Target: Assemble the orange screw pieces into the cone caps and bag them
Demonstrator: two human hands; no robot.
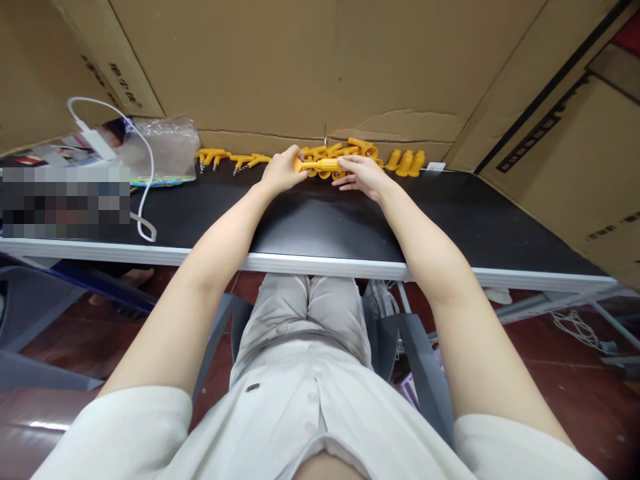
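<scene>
Both hands hold one yellow plastic corkscrew (327, 164) sideways, just above the back of the black table. My left hand (284, 170) is closed around its flared left end. At the ribbed right end, the thumb and fingers of my right hand (364, 175) grip it, with the lower fingers a little apart. Yellow corkscrew handles (213, 155) with metal spirals lie in a row to the left of my hands. Behind and under the held piece is a heap of more yellow parts (361, 145), partly hidden by my hands. Several yellow bottle-shaped sleeves (406, 162) stand to the right.
Tall cardboard (320, 67) walls in the table's back and sides. On the left lie a clear plastic bag (163, 147) and a white cable (150, 160) with a plug. A small white piece (435, 167) rests near the back right. The table's pale edge (330, 265) runs before my lap.
</scene>
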